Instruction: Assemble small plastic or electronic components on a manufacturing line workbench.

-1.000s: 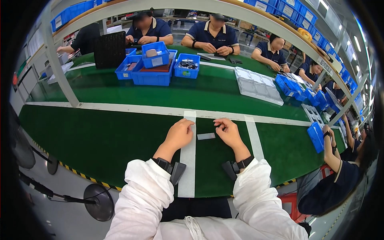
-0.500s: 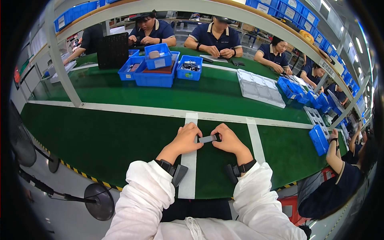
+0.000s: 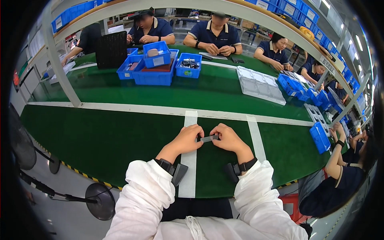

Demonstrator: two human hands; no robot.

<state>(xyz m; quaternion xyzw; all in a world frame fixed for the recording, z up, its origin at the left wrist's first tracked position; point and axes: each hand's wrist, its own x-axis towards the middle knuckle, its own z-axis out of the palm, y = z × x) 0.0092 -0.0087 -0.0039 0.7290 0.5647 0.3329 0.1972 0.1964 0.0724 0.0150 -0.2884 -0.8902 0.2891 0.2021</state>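
Two hands: both yours, bare, close tog. over the green table (image 3: 100,138), fingers curled.
L hand (image 3: 187,139): narrow pinch, thumb & fingertips at the L end of the grey strip (image 3: 208,139).
R hand (image 3: 227,138): same narrow pinch, at the R end.
Grey strip: short, flat, bridging the gap btwn your hands, R end a touch farther from you. It's btwn the L tape band (image 3: 187,172) & R tape band (image 3: 256,138), nearer the L one. Can't tell if it's lifted or resting; fingers hide its ends.
Step in hand: by the look of the grips, a two-handed hold on the strip, one end per hand.
Next move: calls for, I'd judge, both hands in step w/ light, even pressure, b/c a one-sided tug could twist the strip or slip it loose.
Wrists: L wrist unit (image 3: 179,175) & R wrist unit (image 3: 232,173), both black, clear of the strip.
Past the white rail (image 3: 132,108): blue bins (image 3: 153,79) L of ctr, clear tray (image 3: 259,86) to the R.
Co-workers (image 3: 218,37): several, dark shirts; their hands are well apart from yours.
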